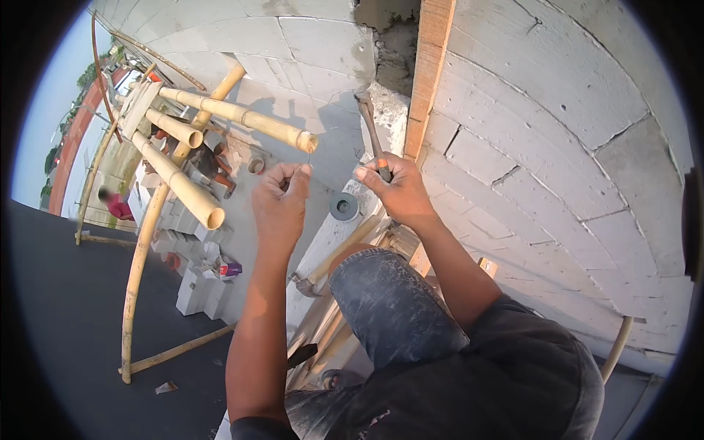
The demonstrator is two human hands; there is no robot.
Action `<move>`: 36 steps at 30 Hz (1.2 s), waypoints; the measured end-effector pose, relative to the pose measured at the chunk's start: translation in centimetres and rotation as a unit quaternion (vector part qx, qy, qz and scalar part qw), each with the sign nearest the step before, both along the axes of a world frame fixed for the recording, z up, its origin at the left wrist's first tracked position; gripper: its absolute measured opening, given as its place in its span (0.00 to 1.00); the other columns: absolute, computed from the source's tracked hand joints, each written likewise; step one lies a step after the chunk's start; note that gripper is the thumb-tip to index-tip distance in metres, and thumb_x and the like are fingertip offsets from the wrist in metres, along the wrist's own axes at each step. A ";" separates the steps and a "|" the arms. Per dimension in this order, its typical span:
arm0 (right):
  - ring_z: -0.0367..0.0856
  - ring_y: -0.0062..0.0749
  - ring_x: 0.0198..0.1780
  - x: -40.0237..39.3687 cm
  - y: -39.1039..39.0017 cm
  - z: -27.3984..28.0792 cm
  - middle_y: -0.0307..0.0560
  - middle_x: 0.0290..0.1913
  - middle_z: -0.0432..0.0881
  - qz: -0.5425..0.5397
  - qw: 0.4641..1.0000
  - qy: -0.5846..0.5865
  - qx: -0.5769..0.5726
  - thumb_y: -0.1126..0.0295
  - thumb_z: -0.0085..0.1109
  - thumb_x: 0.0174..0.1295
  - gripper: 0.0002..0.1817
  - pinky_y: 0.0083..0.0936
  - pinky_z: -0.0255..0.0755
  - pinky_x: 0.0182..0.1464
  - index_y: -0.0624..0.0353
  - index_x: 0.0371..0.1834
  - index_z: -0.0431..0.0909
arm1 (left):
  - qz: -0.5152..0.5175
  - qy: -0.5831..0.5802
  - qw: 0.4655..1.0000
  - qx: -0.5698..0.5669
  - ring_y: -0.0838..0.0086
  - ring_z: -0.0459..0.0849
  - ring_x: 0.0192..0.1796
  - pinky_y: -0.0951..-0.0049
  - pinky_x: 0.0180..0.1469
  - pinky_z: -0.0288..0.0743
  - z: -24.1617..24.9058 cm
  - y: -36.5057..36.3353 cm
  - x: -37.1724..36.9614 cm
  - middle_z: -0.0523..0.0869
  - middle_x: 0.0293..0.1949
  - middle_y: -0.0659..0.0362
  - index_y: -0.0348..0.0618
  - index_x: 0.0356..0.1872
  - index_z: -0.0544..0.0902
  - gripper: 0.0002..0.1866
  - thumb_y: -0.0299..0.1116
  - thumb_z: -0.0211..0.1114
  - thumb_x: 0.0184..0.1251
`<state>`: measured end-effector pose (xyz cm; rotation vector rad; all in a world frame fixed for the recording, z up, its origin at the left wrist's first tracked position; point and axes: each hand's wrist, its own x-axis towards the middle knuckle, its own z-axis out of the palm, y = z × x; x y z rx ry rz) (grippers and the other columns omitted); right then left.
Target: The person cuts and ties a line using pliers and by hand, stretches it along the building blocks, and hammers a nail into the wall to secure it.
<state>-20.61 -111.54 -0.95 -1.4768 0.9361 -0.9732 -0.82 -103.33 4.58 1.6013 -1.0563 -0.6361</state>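
My left hand (282,202) is closed, thumb and forefinger pinched together. A short, thin strand like wire (309,158) shows at its fingertips, just below the end of a bamboo pole (249,119). My right hand (402,189) is wrapped round a metal hand tool that looks like pincers (372,130), its dark, orange-banded handle in the fist and its head pointing up. Below and between the hands, a grey ring-shaped roll (343,207) rests on the top of the block wall (312,253). Lower on that wall lies a hammer (306,284) with a wooden handle.
Bamboo scaffolding (158,205) stands at the left. A vertical timber board (429,66) runs beside the right-hand block wall (543,147). Far below are stacked white blocks (198,290), a bucket (256,166) and people, one in a red shirt (119,208).
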 end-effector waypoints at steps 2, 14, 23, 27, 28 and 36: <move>0.74 0.23 0.32 -4.3 -0.2 -2.3 0.38 0.29 0.78 -0.019 0.994 0.097 0.051 0.60 0.73 0.71 0.15 0.30 0.72 0.38 0.64 0.43 0.86 | -0.008 -0.015 1.000 0.022 0.83 0.75 0.29 0.77 0.34 0.68 0.5 -3.5 -1.3 0.85 0.30 0.65 0.35 0.45 0.91 0.14 0.39 0.70 0.78; 0.85 0.55 0.41 -18.7 7.4 -16.4 0.59 0.39 0.81 -0.083 0.950 0.301 0.021 0.66 0.71 0.67 0.12 0.45 0.78 0.46 0.67 0.40 0.83 | -0.076 -0.063 0.990 0.101 0.76 0.88 0.31 0.72 0.36 0.76 -4.1 -15.6 -6.5 0.89 0.29 0.57 0.34 0.44 0.92 0.13 0.37 0.70 0.74; 0.83 0.57 0.46 -26.4 15.5 -22.7 0.56 0.45 0.76 0.046 0.903 0.428 0.007 0.68 0.72 0.63 0.11 0.51 0.80 0.49 0.61 0.41 0.81 | -0.119 -0.049 0.985 0.115 0.73 0.90 0.44 0.71 0.53 0.75 -6.0 -16.2 -6.4 0.90 0.41 0.56 0.30 0.54 0.89 0.20 0.40 0.70 0.74; 0.81 0.55 0.48 -27.0 15.8 -24.4 0.54 0.44 0.74 0.089 0.894 0.436 -0.056 0.69 0.72 0.60 0.11 0.49 0.77 0.50 0.60 0.40 0.80 | -0.097 -0.019 0.991 0.095 0.73 0.90 0.44 0.72 0.52 0.75 -6.2 -16.5 -6.5 0.91 0.42 0.56 0.30 0.54 0.88 0.20 0.38 0.71 0.73; 0.80 0.55 0.48 -26.6 15.4 -24.6 0.54 0.44 0.74 0.095 0.893 0.430 -0.091 0.69 0.72 0.60 0.10 0.49 0.76 0.51 0.59 0.40 0.81 | -0.098 -0.015 0.992 0.082 0.74 0.90 0.44 0.72 0.50 0.75 -6.1 -16.6 -6.7 0.91 0.41 0.57 0.32 0.53 0.89 0.18 0.38 0.72 0.72; 0.76 0.52 0.58 -23.9 13.7 -26.2 0.53 0.54 0.77 0.122 0.881 0.438 -0.134 0.68 0.73 0.58 0.10 0.48 0.73 0.61 0.59 0.40 0.85 | -0.043 -0.039 0.994 0.088 0.74 0.88 0.31 0.70 0.39 0.79 -6.4 -17.2 -8.2 0.92 0.29 0.55 0.36 0.44 0.93 0.11 0.34 0.72 0.71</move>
